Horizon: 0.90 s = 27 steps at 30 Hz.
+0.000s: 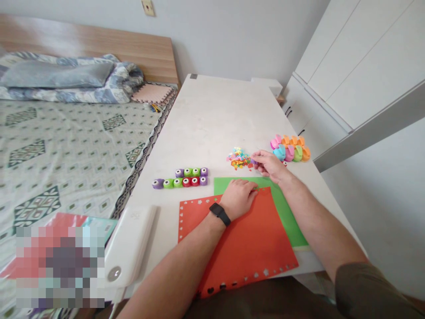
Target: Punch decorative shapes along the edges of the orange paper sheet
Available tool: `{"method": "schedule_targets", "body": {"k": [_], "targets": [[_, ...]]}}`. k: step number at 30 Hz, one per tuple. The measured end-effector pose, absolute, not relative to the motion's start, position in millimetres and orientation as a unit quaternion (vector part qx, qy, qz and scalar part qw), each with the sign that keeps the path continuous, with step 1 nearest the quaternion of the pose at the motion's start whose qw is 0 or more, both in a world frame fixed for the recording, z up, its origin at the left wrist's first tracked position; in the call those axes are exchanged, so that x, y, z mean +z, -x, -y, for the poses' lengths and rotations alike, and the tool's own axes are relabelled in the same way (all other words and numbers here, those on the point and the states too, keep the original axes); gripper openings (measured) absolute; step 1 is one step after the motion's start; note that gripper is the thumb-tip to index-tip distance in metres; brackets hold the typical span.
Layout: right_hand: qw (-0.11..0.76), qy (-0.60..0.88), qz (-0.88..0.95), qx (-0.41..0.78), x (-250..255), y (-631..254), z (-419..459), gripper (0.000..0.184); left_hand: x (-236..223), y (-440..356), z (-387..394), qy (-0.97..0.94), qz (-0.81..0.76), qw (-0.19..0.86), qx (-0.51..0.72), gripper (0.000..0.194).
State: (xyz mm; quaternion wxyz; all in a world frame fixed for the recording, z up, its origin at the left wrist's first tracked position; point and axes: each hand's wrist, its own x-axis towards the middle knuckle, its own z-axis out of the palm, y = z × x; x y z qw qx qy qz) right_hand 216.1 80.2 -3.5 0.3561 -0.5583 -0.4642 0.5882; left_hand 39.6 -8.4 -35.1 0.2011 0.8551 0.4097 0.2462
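Observation:
My left hand (241, 195), with a black band on the wrist, rests on a sheet of orange paper (255, 239). Its fingers are bent around the paper's far edge. Small shaped holes run along several edges of this sheet, which overlaps a green sheet (288, 208). My right hand (268, 165) is closed on a small purple craft punch (254, 161), mostly covered by the fingers. Just left of that punch lies a heap of colourful paper cut-outs (238, 158) on the white table (212, 115).
Purple, green and red craft punches (186, 181) stand in two rows at left. Larger pastel punches (289, 153) are grouped right, beyond my right hand. A white laminator-like device (133, 243) sits at the near left. A bed (76, 146) adjoins the table's left side.

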Motion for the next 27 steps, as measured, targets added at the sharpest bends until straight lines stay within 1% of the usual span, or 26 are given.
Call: {"method": "schedule_targets", "body": {"k": [5, 11, 22, 27], "targets": [[0.364, 0.534, 0.487, 0.587, 2.1, -216.3, -78.4, 0.034, -35.9, -39.8, 9.1, -0.854, -0.411, 0.201, 0.246, 0.019], [0.353, 0.542, 0.488, 0.587, 3.0, -217.5, -76.7, 0.040, -36.5, -40.5, 9.4, -0.854, -0.412, 0.198, 0.246, 0.019], [0.347, 0.552, 0.493, 0.576, 5.6, -220.0, -77.7, 0.035, -33.8, -39.7, 10.0, -0.858, -0.410, 0.196, 0.239, 0.019], [0.336, 0.541, 0.490, 0.595, 11.1, -219.3, -73.2, 0.036, -34.3, -40.0, 10.0, -0.857, -0.411, 0.196, 0.240, 0.019]]}}
